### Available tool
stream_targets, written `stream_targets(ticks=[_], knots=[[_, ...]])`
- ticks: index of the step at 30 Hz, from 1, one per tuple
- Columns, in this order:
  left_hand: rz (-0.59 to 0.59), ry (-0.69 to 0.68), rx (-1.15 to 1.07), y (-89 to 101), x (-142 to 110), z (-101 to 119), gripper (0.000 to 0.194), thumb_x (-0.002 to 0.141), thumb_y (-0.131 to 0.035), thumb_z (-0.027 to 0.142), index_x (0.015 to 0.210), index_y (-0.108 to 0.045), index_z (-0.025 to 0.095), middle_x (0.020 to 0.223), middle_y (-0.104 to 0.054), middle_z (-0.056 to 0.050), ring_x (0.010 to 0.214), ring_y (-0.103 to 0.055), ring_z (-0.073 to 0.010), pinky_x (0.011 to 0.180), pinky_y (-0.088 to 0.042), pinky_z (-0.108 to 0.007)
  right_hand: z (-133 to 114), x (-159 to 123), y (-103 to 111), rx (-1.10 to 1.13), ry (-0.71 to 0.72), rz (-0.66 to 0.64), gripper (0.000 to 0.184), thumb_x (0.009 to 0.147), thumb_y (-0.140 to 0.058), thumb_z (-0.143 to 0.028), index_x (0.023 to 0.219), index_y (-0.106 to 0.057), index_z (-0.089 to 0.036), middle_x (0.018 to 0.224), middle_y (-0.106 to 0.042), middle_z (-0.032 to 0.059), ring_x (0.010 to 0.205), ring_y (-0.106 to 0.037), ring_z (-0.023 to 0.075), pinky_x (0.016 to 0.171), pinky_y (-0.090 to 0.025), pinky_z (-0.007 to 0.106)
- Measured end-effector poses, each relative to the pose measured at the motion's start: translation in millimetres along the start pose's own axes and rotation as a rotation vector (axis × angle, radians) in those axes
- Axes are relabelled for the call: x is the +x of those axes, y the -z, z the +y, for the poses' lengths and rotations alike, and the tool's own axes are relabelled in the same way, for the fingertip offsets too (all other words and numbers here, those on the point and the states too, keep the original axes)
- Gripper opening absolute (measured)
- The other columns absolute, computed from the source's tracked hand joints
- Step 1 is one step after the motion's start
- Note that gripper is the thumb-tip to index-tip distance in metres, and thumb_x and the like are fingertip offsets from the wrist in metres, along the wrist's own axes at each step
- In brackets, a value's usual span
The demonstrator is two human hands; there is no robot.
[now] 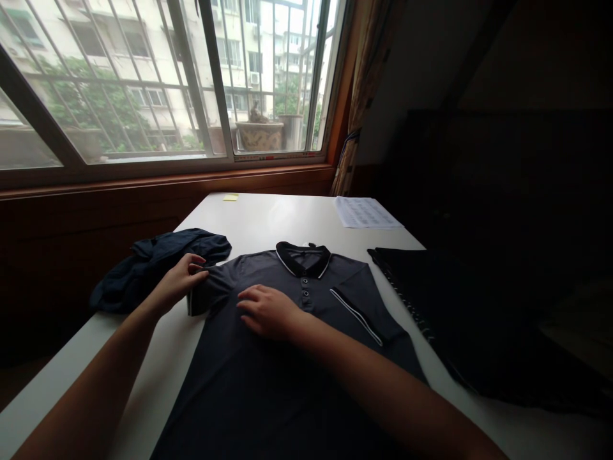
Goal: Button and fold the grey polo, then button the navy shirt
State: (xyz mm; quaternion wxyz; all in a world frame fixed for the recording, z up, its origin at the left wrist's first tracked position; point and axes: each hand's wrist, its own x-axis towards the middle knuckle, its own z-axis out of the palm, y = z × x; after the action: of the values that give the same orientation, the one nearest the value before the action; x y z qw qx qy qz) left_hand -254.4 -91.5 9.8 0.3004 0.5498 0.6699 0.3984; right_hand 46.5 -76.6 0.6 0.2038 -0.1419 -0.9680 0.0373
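A dark grey polo shirt [268,377] with a black white-edged collar lies face up on the white table [268,217], buttons showing. My left hand [179,281] pinches the shirt's left sleeve [204,295] near its cuff, fingers closed on the cloth. My right hand [268,311] rests flat on the chest of the shirt beside the button placket, fingers stretched out and pressing the fabric down.
A crumpled dark blue garment [153,265] lies at the table's left edge. A black garment with white trim [431,287] covers the right side. A printed sheet [366,212] and a yellow sticky note [230,197] lie at the far end under the window.
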Motion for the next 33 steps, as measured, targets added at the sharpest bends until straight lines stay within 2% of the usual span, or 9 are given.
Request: stream_targets(ticks=[4, 10, 15, 18, 21, 24, 27, 29, 33], knots=[[-0.048, -0.046, -0.22, -2.5, -5, 19, 0.078, 0.069, -0.082, 0.048, 0.134, -0.048, 0.022, 0.111, -0.071, -0.01, 0.095, -0.07, -0.0254, 0.077, -0.056, -0.034, -13, 20, -27, 0.015, 0.07, 0.001, 0.034, 0.096, -0.055, -0.033, 0.121, -0.067, -0.014, 0.131, -0.064, 0.0124, 0.122, -0.057, 0.0242, 0.109, -0.043, 0.036], [-0.052, -0.263, -0.216, -28.8, -15, 54, 0.064, 0.077, -0.079, 0.04, 0.132, -0.053, 0.022, 0.119, -0.07, -0.011, 0.105, -0.068, -0.0265, 0.086, -0.056, -0.039, -13, 23, -34, 0.208, 0.022, 0.032, 0.031, 0.093, -0.059, -0.028, 0.12, -0.069, -0.016, 0.133, -0.064, 0.0125, 0.125, -0.056, 0.0242, 0.113, -0.039, 0.038], [-0.366, -0.412, -0.318, -37.7, -40, 72, 0.053, 0.088, -0.071, 0.03, 0.138, -0.053, 0.024, 0.136, -0.06, -0.014, 0.119, -0.062, -0.0292, 0.096, -0.055, -0.042, 0, 18, -26, 0.634, -0.493, 0.193, 0.012, 0.083, -0.061, -0.016, 0.088, -0.071, -0.02, 0.101, -0.074, 0.0064, 0.098, -0.067, 0.021, 0.092, -0.05, 0.031], [-0.252, -0.443, -0.383, -20.0, -54, 66, 0.035, 0.095, -0.062, 0.03, 0.128, -0.062, 0.02, 0.127, -0.065, -0.014, 0.113, -0.064, -0.0286, 0.095, -0.055, -0.042, 17, 16, -25, 0.64, -0.771, 0.322, 0.016, 0.086, -0.046, -0.014, 0.082, -0.061, -0.017, 0.092, -0.07, 0.0085, 0.086, -0.067, 0.0207, 0.081, -0.054, 0.032], [-0.14, -0.42, -0.219, -5.2, -63, 51, 0.027, 0.096, -0.059, 0.034, 0.118, -0.066, 0.02, 0.118, -0.066, -0.012, 0.109, -0.064, -0.0275, 0.095, -0.055, -0.043, 31, 14, -26, 0.707, -0.921, 0.368, 0.021, 0.091, -0.033, -0.017, 0.1, -0.052, -0.019, 0.094, -0.068, 0.0072, 0.072, -0.068, 0.016, 0.062, -0.055, 0.027], [-0.257, -0.48, 0.085, -9.4, -71, 36, 0.027, 0.094, -0.061, 0.035, 0.118, -0.065, 0.022, 0.118, -0.063, -0.011, 0.109, -0.061, -0.0264, 0.092, -0.055, -0.041, 36, 14, -23, 0.777, -0.98, 0.369, 0.026, 0.097, -0.035, -0.033, 0.119, -0.041, -0.021, 0.101, -0.065, 0.0069, 0.062, -0.067, 0.0142, 0.051, -0.053, 0.026], [-0.359, -0.594, 0.363, -28.6, -78, 27, 0.034, 0.091, -0.066, 0.035, 0.123, -0.061, 0.024, 0.119, -0.06, -0.011, 0.108, -0.058, -0.0257, 0.091, -0.054, -0.04, 32, 13, -18, 0.717, -0.94, 0.323, 0.057, 0.087, -0.061, -0.049, 0.13, -0.037, -0.021, 0.098, -0.065, 0.0051, 0.072, -0.069, 0.0185, 0.065, -0.057, 0.031], [-0.348, -0.643, 0.495, -41.1, -79, 25, 0.035, 0.089, -0.067, 0.033, 0.122, -0.059, 0.024, 0.117, -0.06, -0.01, 0.105, -0.057, -0.0256, 0.09, -0.053, -0.041, 27, 12, -16, 0.609, -0.875, 0.26, 0.074, 0.079, -0.072, -0.043, 0.139, -0.035, -0.021, 0.091, -0.065, 0.0026, 0.08, -0.068, 0.0213, 0.077, -0.055, 0.035], [-0.293, -0.695, 0.611, -49.7, -76, 21, 0.024, 0.09, -0.06, 0.02, 0.114, -0.058, 0.022, 0.11, -0.06, -0.009, 0.1, -0.055, -0.0245, 0.087, -0.051, -0.039, 20, 13, -14, 0.552, -0.82, 0.204, 0.075, 0.076, -0.069, -0.025, 0.143, -0.036, -0.024, 0.081, -0.062, -0.0019, 0.073, -0.064, 0.0195, 0.074, -0.053, 0.033]])
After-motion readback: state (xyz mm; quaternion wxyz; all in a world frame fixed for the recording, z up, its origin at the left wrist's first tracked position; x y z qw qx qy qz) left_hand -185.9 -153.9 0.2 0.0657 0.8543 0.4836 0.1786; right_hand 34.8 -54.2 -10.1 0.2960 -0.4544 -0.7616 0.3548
